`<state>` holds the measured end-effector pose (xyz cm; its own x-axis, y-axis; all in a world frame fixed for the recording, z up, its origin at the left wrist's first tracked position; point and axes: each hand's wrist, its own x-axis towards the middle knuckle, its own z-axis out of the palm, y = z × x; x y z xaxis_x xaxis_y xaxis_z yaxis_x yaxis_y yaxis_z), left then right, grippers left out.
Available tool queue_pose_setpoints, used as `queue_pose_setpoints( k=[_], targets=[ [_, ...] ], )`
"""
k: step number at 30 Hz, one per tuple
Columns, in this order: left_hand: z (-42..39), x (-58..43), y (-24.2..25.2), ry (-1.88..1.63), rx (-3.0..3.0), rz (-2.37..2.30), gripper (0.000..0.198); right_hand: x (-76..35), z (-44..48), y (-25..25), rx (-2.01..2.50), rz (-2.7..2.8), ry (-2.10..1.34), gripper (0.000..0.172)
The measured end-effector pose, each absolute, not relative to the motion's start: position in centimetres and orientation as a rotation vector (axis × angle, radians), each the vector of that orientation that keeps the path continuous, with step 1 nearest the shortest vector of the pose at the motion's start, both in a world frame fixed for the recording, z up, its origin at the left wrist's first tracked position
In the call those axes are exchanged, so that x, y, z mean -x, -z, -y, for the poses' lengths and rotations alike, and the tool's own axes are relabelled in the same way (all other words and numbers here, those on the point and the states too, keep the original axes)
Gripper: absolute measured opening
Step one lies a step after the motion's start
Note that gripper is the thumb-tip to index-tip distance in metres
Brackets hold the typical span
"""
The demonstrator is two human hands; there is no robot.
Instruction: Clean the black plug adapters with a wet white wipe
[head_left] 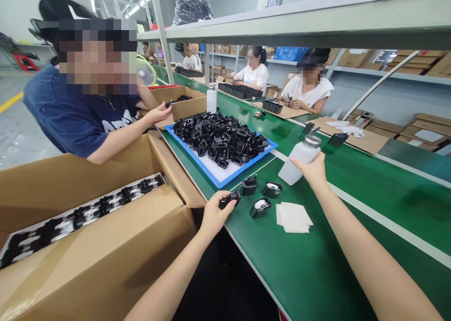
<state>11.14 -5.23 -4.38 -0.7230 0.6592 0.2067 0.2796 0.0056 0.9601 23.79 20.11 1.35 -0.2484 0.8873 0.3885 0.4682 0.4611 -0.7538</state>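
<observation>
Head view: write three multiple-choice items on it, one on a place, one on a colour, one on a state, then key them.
1. Where does the heap of black plastic parts lie?
A. on the blue-rimmed white tray
B. inside the brown cardboard box
C. on the white square wipes

2. What colour is the work surface under the hands?
A. grey
B. green
C. yellow

3. What is the right hand doing?
A. resting flat on the surface
B. pinching a wipe
C. gripping the white plastic bottle with the metal top

Answers: 1 A, the heap sits within the tray's blue rim. 2 B, the belt is green with a white stripe. 3 C, the fingers wrap the tilted bottle's side, while the left hand holds a small black plastic part at the belt's edge.
</observation>
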Motion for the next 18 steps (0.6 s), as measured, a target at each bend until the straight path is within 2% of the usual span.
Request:
queue_pose_setpoints(
  k=[7, 9, 13, 15, 18],
  targets=[
    [5.3, -10.9, 4.8, -1.904, -0.825, -1.749, 0.022, -25.4, -19.2, -0.8, 0.987, 1.836, -0.645, 0.074],
    [5.2, -10.8, 4.5, -1.95, -0.744, -1.616, 0.023, -26.0, -18.2, -1.8, 0.91, 1.757, -0.532, 0.065],
    [4.5, -10.9, 2.9, -1.929, -0.685, -1.503, 0.028, -26.5, -14.3, -4.0, 0.662, 1.763, -0.324, 0.036],
    [3.9, -11.2, 1.8, -1.88, -0.697, -1.454, 0.029, -26.2, -12.0, -4.6, 0.567, 1.965, -0.493, 0.023],
    [3.2, -11.9, 0.4, -1.805, -0.678, -1.363, 0.026, -25.1, -9.0, -4.9, 0.501, 2.265, -0.883, 0.02]
  ],
)
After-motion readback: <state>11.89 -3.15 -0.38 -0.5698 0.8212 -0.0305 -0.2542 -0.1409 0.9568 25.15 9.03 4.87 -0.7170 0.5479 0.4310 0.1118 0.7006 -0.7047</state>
